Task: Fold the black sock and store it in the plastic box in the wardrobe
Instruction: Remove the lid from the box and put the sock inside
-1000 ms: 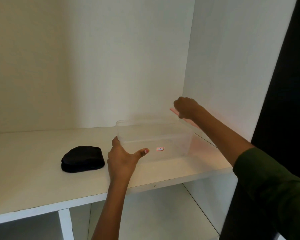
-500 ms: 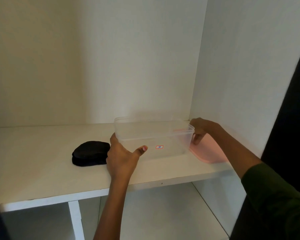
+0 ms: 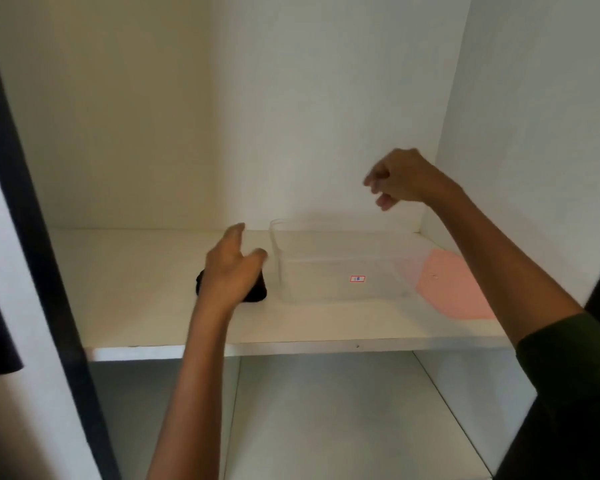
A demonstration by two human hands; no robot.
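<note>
The folded black sock [image 3: 258,292] lies on the white wardrobe shelf [image 3: 146,306], mostly hidden behind my left hand [image 3: 231,271]. That hand hovers just over the sock with fingers spread and holds nothing. Right of the sock stands the clear plastic box [image 3: 340,268], uncovered, with a small red-bordered label on its front wall. Its pink lid [image 3: 454,289] lies flat on the shelf to the right of the box. My right hand [image 3: 400,178] hangs in the air above the box's right end, fingers loosely curled and empty.
The shelf is closed in by a white back wall and a white right side wall [image 3: 534,133]. A dark door edge [image 3: 32,220] runs down the left. Below is a lower compartment with a vertical divider [image 3: 231,393].
My left hand let go of the box's front corner and moved left over the sock. My right hand left the pink lid on the shelf and rose above the box.
</note>
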